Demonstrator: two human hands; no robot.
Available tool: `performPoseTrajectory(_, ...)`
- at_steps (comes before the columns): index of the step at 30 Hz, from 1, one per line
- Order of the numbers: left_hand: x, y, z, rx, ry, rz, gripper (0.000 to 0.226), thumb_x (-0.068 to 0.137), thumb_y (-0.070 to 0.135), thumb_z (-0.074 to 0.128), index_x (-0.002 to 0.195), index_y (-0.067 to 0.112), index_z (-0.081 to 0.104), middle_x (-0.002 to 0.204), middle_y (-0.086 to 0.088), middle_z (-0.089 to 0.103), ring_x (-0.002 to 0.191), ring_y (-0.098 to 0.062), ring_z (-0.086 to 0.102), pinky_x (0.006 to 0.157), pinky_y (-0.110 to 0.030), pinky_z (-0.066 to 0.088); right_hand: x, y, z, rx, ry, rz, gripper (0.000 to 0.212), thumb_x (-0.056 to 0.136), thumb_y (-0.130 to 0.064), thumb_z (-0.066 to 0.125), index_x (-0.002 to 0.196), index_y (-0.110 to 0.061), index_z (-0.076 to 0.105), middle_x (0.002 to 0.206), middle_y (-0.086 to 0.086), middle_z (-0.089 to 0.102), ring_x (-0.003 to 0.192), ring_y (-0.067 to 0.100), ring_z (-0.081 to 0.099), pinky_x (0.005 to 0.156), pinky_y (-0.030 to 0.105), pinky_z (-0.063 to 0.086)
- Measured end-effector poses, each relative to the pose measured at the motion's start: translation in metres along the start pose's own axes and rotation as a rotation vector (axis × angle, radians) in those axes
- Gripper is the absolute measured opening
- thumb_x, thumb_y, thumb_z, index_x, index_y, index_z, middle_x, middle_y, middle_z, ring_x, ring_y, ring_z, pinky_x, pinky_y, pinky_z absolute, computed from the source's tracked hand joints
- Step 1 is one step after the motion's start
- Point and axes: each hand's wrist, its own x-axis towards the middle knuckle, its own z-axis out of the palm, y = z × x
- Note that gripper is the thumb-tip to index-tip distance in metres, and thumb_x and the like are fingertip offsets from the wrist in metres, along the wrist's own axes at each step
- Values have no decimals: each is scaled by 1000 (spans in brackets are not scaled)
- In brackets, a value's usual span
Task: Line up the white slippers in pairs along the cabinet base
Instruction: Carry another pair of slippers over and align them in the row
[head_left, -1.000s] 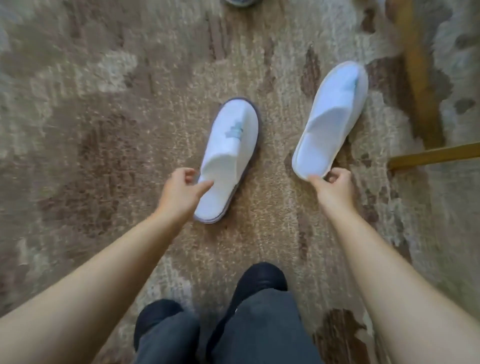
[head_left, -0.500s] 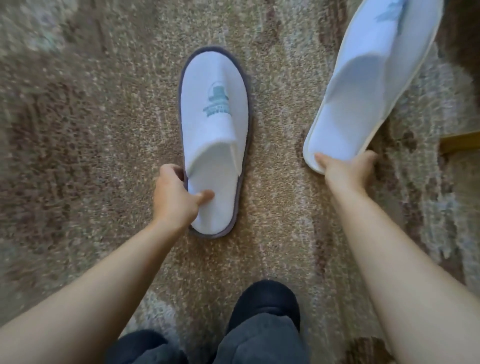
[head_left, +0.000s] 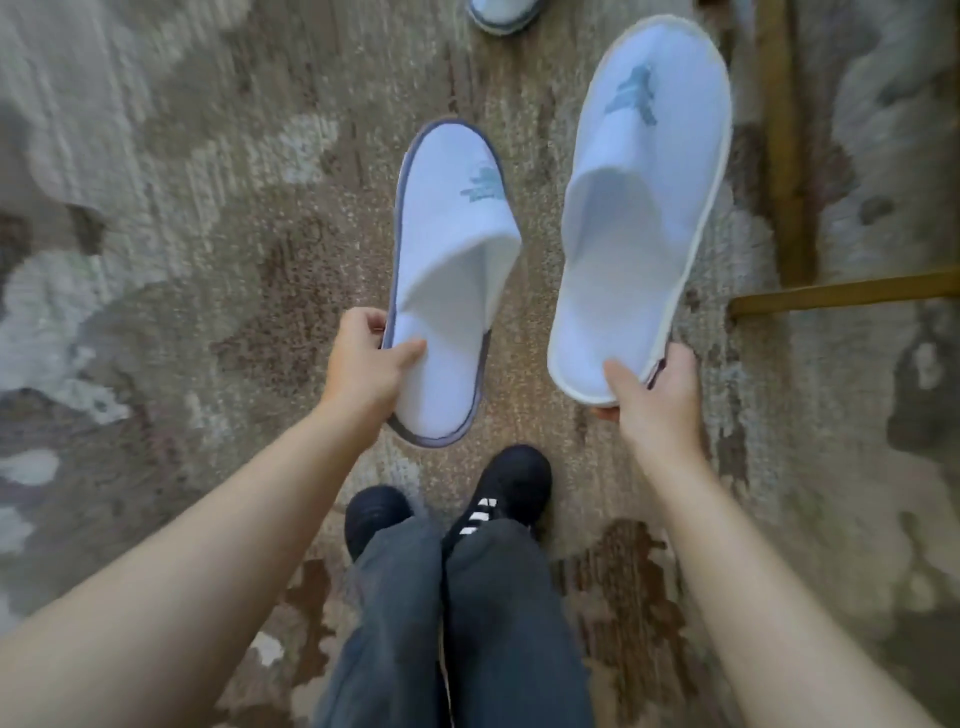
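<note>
left hand (head_left: 363, 364): pinching heel edge of grey-trimmed slipper (head_left: 452, 270), thumb on insole, fingers curled under rim
right hand (head_left: 657, 387): gripping heel of white-trimmed slipper (head_left: 644, 208), thumb on insole, fingers wrapped beneath
grey-trimmed slipper: toe pointing away, tilted, apparently lifted above carpet (head_left: 182, 234); nothing inside
white-trimmed slipper: beside the other, apart, toe away, blue logo on top; nothing inside
third slipper (head_left: 503, 13): on carpet at top edge, mostly cut off
wooden frame (head_left: 779, 156): right of white-trimmed slipper; cabinet or not, cannot tell
black shoes (head_left: 519, 483): below slippers, dark trousers above them
</note>
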Motion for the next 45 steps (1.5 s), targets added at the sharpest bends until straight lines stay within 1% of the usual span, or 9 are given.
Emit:
performPoseTrajectory(5, -89, 123, -99, -92, 80, 128, 20, 81, 14, 60, 95, 10, 47, 89, -3, 57, 86, -26, 57, 72, -42, 49, -92, -129, -46, 144, -95, -31, 22, 82, -7, 58, 86, -21, 41, 83, -9, 51, 74, 9, 54, 51, 17, 47)
performPoseTrajectory(8, -142, 193, -146, -164, 109, 242, 15, 81, 12, 61, 88, 15, 48, 87, 1, 56, 80, -18, 56, 68, -33, 48, -138, -202, -74, 245, -115, -111, 24, 81, -6, 59, 85, -22, 42, 84, -9, 53, 73, 2, 53, 46, 8, 45)
performPoseTrajectory(14, -217, 297, -200, -299, 42, 437, 20, 78, 10, 64, 82, 23, 49, 85, 7, 55, 80, -15, 57, 68, -31, 48, -206, -305, -132, 339, -14, -237, 25, 80, -10, 60, 85, -28, 43, 89, -6, 55, 81, 12, 57, 65, 31, 54)
performPoseTrajectory(19, -245, 335, -206, -323, -183, 544, 23, 77, 10, 65, 78, 29, 51, 84, 5, 59, 75, -13, 58, 62, -29, 46, -253, -329, -165, 407, 215, -271, 25, 81, -9, 60, 88, -27, 44, 94, 0, 57, 85, 15, 57, 74, 34, 49)
performPoseTrajectory(23, -263, 350, -189, -182, -446, 599, 20, 78, 11, 65, 78, 27, 52, 83, 2, 61, 76, -18, 58, 61, -31, 46, -305, -315, -176, 520, 438, -207, 26, 82, -8, 59, 81, -29, 44, 86, -9, 56, 77, 6, 56, 55, 18, 50)
performPoseTrajectory(26, -290, 355, -171, -12, -634, 684, 15, 79, 15, 64, 80, 25, 52, 83, 3, 61, 75, -16, 59, 58, -27, 47, -352, -287, -179, 585, 641, -79, 19, 82, -9, 59, 88, -20, 44, 86, -3, 55, 78, 10, 55, 63, 27, 49)
performPoseTrajectory(34, -432, 295, -113, 351, -1108, 855, 26, 80, 18, 62, 103, 10, 53, 92, -1, 62, 82, -19, 60, 57, -27, 46, -512, -186, -184, 857, 1125, 127, 17, 84, -8, 56, 93, -14, 43, 88, 0, 54, 76, 10, 56, 46, 18, 51)
performPoseTrajectory(39, -548, 191, -96, 517, -1347, 963, 22, 82, 20, 61, 99, 15, 49, 86, 6, 58, 77, -14, 57, 56, -26, 45, -628, -107, -174, 974, 1404, 277, 20, 82, -9, 57, 79, -22, 42, 87, 1, 53, 78, 14, 56, 54, 26, 50)
performPoseTrajectory(45, -679, 40, -91, 666, -1577, 1024, 21, 83, 21, 60, 99, 16, 48, 82, 11, 55, 73, -7, 55, 51, -21, 43, -776, 2, -167, 1060, 1663, 300, 19, 83, -1, 55, 87, -15, 42, 87, -1, 51, 77, 9, 53, 39, 11, 46)
